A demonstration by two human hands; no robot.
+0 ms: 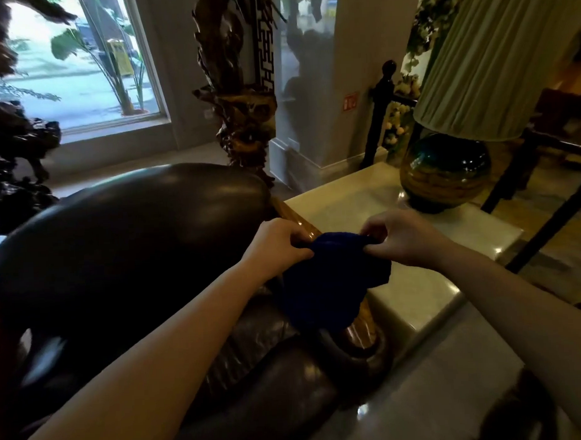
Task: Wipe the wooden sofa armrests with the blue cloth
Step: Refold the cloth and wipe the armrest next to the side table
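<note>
**Both hands hold the blue cloth over the armrest**

The left hand (277, 245) pinches the left top edge of the blue cloth (331, 284), and the right hand (401, 237) pinches its right top edge. The cloth hangs between them, over the wooden armrest (363, 326) of the dark leather sofa (125, 245); whether it touches the wood cannot be told. Just beside the armrest stands a pale stone surface (426, 294). A lamp (445, 171) with a pleated shade stands at its far edge.

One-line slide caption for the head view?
Left hand and right hand hold the blue cloth over the wooden armrest, beside a lamp table.
</note>
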